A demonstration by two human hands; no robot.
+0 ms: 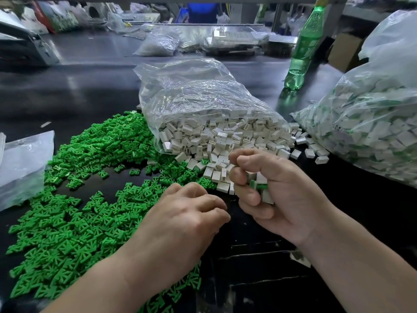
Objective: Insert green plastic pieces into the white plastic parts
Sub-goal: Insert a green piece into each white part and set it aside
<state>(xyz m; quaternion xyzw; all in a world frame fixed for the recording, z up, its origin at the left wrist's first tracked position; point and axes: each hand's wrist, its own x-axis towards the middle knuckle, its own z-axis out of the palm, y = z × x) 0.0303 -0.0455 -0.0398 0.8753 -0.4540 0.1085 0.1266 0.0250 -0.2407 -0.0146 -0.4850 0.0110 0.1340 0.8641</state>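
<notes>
A wide heap of small green plastic pieces [74, 213] covers the dark table at the left and centre. White plastic parts [216, 141] spill from an open clear bag [198, 96] in the middle. My right hand [277, 195] is curled round several white parts with green inserts [261, 188], held just in front of the spill. My left hand [182, 224] lies palm down over the near edge of the green heap, its fingers bent; whether it holds a piece is hidden.
A large clear bag of white parts with green in them [370, 132] fills the right side. A green drink bottle [304, 46] stands behind it. Another plastic bag [22, 163] lies at the left edge. Bags and boxes crowd the back of the table.
</notes>
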